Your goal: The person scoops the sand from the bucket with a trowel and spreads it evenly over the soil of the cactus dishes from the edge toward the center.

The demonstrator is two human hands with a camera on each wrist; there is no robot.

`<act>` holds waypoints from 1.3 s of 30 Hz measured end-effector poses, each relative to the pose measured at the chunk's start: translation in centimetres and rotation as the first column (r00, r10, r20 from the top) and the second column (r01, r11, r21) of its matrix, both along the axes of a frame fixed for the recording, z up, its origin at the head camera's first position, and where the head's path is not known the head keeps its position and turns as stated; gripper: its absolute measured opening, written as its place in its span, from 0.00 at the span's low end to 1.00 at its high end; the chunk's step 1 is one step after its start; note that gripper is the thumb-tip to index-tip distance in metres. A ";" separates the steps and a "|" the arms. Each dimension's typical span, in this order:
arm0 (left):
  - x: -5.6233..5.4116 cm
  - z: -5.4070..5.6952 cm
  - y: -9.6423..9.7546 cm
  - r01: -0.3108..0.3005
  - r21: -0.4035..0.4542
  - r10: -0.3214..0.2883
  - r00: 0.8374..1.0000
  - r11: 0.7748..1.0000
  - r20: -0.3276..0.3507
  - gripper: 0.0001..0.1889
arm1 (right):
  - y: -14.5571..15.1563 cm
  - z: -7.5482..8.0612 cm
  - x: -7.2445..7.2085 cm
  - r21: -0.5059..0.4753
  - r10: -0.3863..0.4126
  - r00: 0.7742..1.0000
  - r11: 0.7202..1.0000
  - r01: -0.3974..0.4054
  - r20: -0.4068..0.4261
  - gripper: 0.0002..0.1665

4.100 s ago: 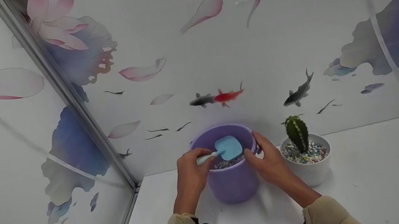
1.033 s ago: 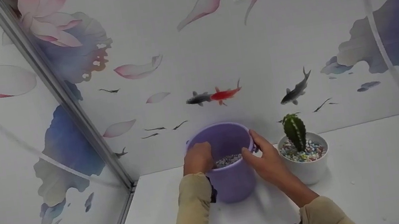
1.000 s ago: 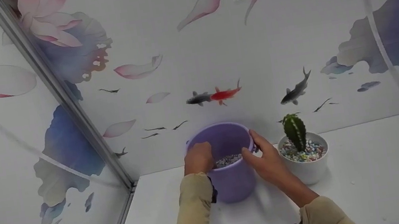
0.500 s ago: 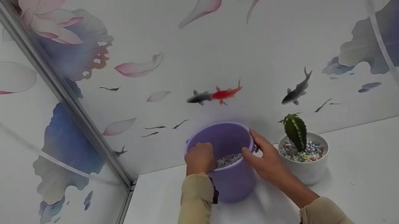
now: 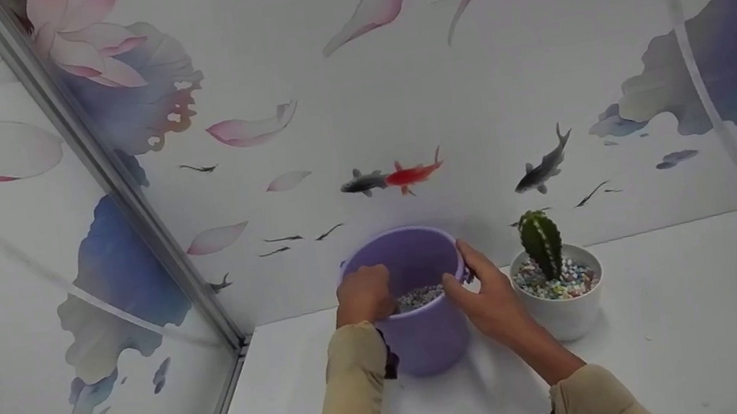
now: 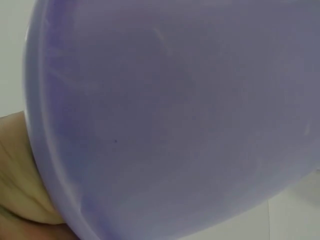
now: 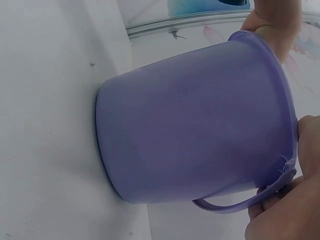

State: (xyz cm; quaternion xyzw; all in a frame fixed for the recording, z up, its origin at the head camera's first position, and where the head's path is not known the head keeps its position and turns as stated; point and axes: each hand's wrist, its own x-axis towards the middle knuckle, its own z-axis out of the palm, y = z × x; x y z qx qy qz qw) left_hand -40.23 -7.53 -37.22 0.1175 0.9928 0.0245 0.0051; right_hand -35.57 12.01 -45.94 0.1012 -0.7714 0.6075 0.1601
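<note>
A purple bucket (image 5: 426, 344) stands on the white table, with small grey and white pebbles (image 5: 419, 298) inside it. My left hand (image 5: 363, 295) reaches over its left rim, fingers curled and hidden inside the bucket. The light blue toy shovel this hand held earlier is out of sight within. At the right rim, my right hand (image 5: 491, 291) grips the bucket, thumb at the front and fingers behind near the handle (image 7: 235, 206). In the left wrist view, the bucket wall (image 6: 175, 110) fills most of the picture.
Right of the bucket, close to my right forearm, a green cactus (image 5: 542, 243) grows in a white pot (image 5: 564, 316) topped with coloured pebbles. A wall (image 5: 318, 258) painted with fish and petals rises behind the table (image 5: 706, 317). A metal frame strip (image 5: 116, 179) runs down the left.
Compared with about four seconds ago, my left hand has gone from holding the shovel over the rim to down inside the bucket. Over the last second both hands stay nearly still.
</note>
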 end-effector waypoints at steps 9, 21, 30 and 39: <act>0.1 0.0 -0.1 -0.003 0.028 0.003 1.000 1.000 -0.002 0.02 | -0.1 0.0 0.1 0.022 -0.025 1.000 0.999 0.025 -0.008 0.46; 0.0 -0.1 -0.4 0.005 0.067 -0.006 1.000 0.998 0.019 0.07 | -0.1 -0.4 -0.1 0.043 0.000 0.999 0.999 0.002 -0.043 0.45; 0.0 -0.5 -0.6 0.022 0.238 -0.028 0.999 0.971 0.022 0.09 | -0.1 -0.6 -0.3 0.059 -0.006 1.000 0.998 0.007 -0.017 0.45; -0.2 -0.6 -0.8 0.048 0.276 -0.049 0.999 0.960 -0.005 0.08 | 0.1 -0.3 -0.1 0.049 -0.005 1.000 0.999 0.006 -0.011 0.45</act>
